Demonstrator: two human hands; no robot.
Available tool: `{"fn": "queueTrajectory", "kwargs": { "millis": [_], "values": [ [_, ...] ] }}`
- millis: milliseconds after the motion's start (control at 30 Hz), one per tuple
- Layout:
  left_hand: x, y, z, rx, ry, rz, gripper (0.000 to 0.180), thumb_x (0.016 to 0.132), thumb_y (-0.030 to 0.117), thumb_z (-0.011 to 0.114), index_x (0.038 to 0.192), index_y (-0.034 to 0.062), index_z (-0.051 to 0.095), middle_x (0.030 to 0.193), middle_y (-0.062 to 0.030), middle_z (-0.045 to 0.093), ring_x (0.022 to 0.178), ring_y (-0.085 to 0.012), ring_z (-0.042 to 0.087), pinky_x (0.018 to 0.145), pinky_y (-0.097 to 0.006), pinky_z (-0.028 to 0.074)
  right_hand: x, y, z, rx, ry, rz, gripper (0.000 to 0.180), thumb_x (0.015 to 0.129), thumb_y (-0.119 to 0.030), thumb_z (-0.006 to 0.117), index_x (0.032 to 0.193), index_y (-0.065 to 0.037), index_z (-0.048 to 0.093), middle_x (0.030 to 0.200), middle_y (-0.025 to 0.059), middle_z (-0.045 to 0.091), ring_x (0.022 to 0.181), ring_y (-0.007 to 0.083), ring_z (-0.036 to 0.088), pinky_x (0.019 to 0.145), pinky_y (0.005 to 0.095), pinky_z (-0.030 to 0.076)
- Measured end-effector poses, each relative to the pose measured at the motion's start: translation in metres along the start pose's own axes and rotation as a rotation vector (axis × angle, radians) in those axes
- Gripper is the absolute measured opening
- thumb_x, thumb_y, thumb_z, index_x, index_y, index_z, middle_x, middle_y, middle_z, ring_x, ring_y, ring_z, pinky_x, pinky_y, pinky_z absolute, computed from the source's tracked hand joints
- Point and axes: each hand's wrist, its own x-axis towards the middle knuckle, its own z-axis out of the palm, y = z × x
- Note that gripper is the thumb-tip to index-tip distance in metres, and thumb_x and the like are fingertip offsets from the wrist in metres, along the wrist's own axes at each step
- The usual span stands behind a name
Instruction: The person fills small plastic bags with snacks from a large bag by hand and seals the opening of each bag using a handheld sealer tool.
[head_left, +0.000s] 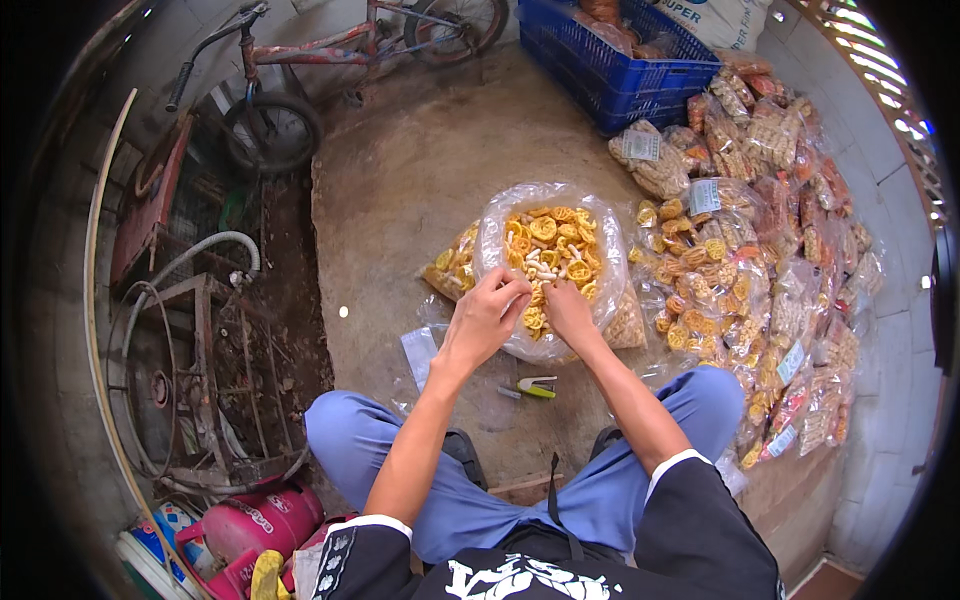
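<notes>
A large clear plastic bag (pixel 612 235) stands wide-mouthed on the floor before me, filled with yellow wheel-shaped snacks (pixel 543 229) and some pale stick-shaped pieces (pixel 541 268). Over its near side, my left hand (pixel 488 312) is closed, with fingertips pinched together above the snacks. Close beside it, my right hand (pixel 568 310) is closed too, its fingers down at the snacks. Anything in either hand is hidden or too small to make out. A yellow-green stapler (pixel 537 387) lies on the floor between my legs and the bag.
Filled snack bags (pixel 740 250) are heaped at the right, below a blue crate (pixel 620 75). White paper labels (pixel 419 352) lie left of the bag. A small bicycle (pixel 310 60) stands at the far left, above a metal frame (pixel 215 370). A pink gas cylinder (pixel 262 522) lies lower left.
</notes>
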Motion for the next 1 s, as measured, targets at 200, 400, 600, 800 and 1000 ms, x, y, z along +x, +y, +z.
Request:
{"fn": "queueTrajectory", "kwargs": {
  "millis": [200,400,600,800,1000],
  "values": [
    [0.0,-0.003,0.009,0.008,-0.019,0.04,0.009,0.082,0.01,0.061,0.089,0.0048,0.06,0.084,-0.0094,0.053,0.075,-0.0277,0.058,0.064,-0.036,0.047,0.002,-0.003,0.005,-0.002,-0.021,0.04,0.011,0.071,0.001,0.053,0.079,0.002,0.06,0.085,0.0215,0.06,0.081,0.0377,0.06,0.069,0.0456,0.05],
    [0.006,-0.004,0.013,-0.002,-0.043,0.035,0.009,0.082,0.009,0.061,0.089,0.0043,0.059,0.084,-0.0098,0.054,0.076,-0.0285,0.058,0.065,-0.036,0.047,0.003,0.004,0.008,0.145,0.065,-0.024,0.01,0.071,0.003,0.05,0.076,0.003,0.06,0.078,0.0231,0.059,0.08,0.0404,0.059,0.068,0.0468,0.049],
    [0.011,-0.004,0.013,-0.015,-0.051,0.041,0.009,0.081,0.009,0.062,0.089,0.0049,0.06,0.085,-0.0095,0.054,0.078,-0.0282,0.059,0.066,-0.036,0.048,0.012,-0.004,-0.013,0.409,0.186,-0.041,0.014,0.071,0.003,0.054,0.084,0.004,0.059,0.081,0.0222,0.06,0.081,0.0368,0.058,0.072,0.0426,0.046],
    [0.016,0.002,0.014,0.021,-0.054,0.084,0.009,0.082,0.009,0.061,0.089,0.0053,0.06,0.09,-0.0091,0.055,0.079,-0.0277,0.06,0.067,-0.036,0.049,0.008,-0.002,-0.037,0.631,0.263,-0.067,0.018,0.07,0.003,0.06,0.088,0.003,0.06,0.081,0.0179,0.061,0.078,0.0309,0.061,0.068,0.0369,0.048],
    [0.019,0.001,0.014,-0.037,-0.03,0.121,0.009,0.083,0.005,0.058,0.092,0.0043,0.06,0.095,-0.0101,0.054,0.082,-0.0282,0.059,0.069,-0.036,0.049,0.001,-0.018,-0.071,0.693,0.323,-0.038,0.015,0.073,0.002,0.06,0.088,0.002,0.061,0.081,0.0148,0.062,0.073,0.0244,0.062,0.062,0.0326,0.049]
  ]
}}
